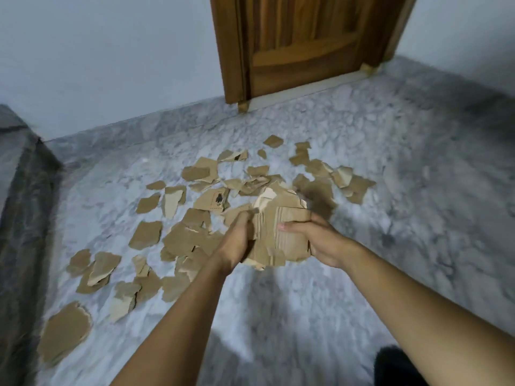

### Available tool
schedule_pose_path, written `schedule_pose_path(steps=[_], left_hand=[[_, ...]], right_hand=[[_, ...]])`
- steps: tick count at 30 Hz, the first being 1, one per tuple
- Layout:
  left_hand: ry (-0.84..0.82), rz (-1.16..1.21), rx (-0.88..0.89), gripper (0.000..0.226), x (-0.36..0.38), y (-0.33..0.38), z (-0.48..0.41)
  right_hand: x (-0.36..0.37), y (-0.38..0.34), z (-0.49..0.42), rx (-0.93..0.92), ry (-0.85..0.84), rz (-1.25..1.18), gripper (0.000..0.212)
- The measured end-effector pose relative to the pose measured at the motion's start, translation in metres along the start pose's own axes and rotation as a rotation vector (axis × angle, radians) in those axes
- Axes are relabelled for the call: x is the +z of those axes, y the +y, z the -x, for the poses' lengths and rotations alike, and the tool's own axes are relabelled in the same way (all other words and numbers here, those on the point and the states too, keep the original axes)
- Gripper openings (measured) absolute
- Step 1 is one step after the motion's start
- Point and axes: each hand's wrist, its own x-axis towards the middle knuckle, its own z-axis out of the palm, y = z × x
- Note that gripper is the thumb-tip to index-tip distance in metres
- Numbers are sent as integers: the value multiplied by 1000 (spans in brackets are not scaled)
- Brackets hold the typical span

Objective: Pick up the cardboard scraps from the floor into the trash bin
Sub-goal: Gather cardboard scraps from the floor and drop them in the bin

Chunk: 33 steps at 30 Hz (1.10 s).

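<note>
Torn cardboard scraps (145, 234) lie scattered across the grey marble floor (390, 190).

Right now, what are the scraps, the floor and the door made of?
Scraps: cardboard, matte brown, torn edges showing paler layers. Floor: likely polished marble or stone, grey-white veining. Door: probably varnished wood, brown with visible grain.

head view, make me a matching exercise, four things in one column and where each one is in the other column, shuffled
Things
1. door
2. bundle
3. printed scrap
4. rounded scrap

Places
a. on the floor, bottom left of the view
b. set in the far wall
c. gripped between left hand and right hand
d. on the floor just beyond the left hand

Pairs: 1-b, 2-c, 3-d, 4-a
</note>
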Motion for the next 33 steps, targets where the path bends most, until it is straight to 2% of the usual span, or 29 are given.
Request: schedule_pose_path(steps=[3, 6, 8, 11, 13, 18, 24, 28, 33], left_hand=[[-168, -98, 56, 54, 46, 28, -12], [-286, -251, 135, 21, 106, 55, -20], [-395, -323, 172, 18, 159, 79, -15], [-469, -383, 217, 30, 212, 111, -2], [-515, -426, 246, 34, 250, 131, 6], [-678, -479, 384, 24, 388, 176, 29], [-714, -484, 485, 31, 549, 208, 79], [-782, -461, 542, 26, 655, 223, 118], [-923, -462, 619, 19, 815, 215, 153]], right_hand=[[-42, -11, 39, -106, 180, 11, 46], [-86, -25, 87, -116, 470, -21, 68], [-121, -34, 131, -76, 625, -126, 58], [-159, -50, 177, -81, 696, -229, 33], [-185, -65, 212, -115, 732, -235, 33], [-286, -86, 323, -177, 844, -186, 29], [-408, -100, 441, -289, 943, -121, 26], [-480, -102, 523, -333, 1087, -101, 53], [-579, -80, 633, -404, 1225, 9, 32]])
